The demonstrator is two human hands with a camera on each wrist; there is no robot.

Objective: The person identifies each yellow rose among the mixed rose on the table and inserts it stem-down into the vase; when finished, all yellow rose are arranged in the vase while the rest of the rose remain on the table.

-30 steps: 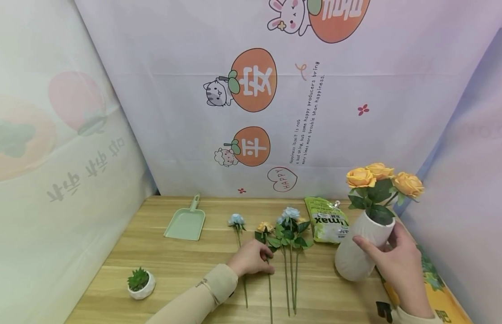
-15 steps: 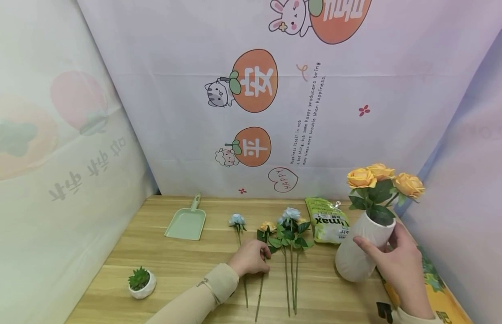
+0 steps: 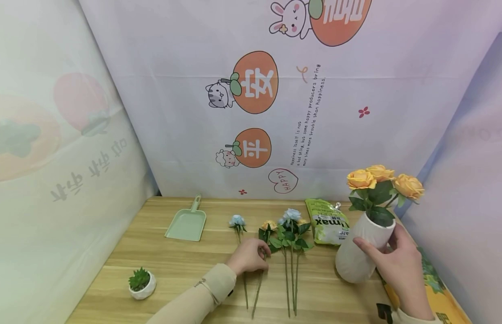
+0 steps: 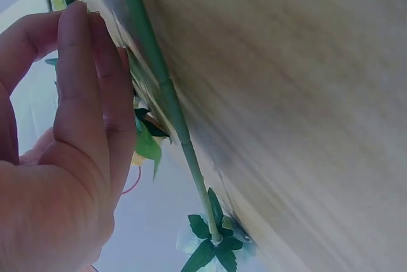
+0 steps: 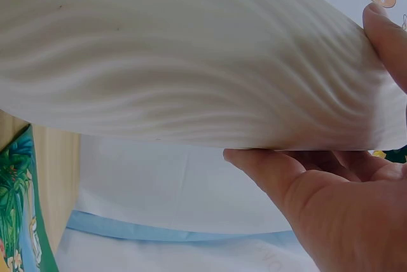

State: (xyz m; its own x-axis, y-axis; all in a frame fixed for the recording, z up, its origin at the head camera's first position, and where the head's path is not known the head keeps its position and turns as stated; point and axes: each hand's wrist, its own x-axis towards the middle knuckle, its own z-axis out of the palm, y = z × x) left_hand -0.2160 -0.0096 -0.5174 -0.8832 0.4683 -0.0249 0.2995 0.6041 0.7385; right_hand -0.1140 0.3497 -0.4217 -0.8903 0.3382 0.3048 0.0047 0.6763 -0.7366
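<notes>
**So, one stem pinched, vase held steady**

Left hand (image 3: 247, 256) has its fingers (image 4: 82, 88) curled onto the stem of the yellow rose (image 3: 269, 226), which lies flat on the counter (image 3: 182, 265) well left of the white vase (image 3: 362, 249); its stem slants down past the hand. Right hand (image 3: 396, 263) is wrapped around the vase, thumb on the near side just under the rim, fingers round the back. The vase tilts a bit and has three orange roses (image 3: 380, 177) in it.

Between the held rose and the vase lies a bunch of stems with a blue rose (image 3: 291, 213). A single blue rose (image 3: 237, 220) lies further left of the vase, then a green dustpan (image 3: 187, 223). Just behind and left of the vase is a green bag (image 3: 327, 222). Far left of the vase sits a small succulent pot (image 3: 141, 283).
</notes>
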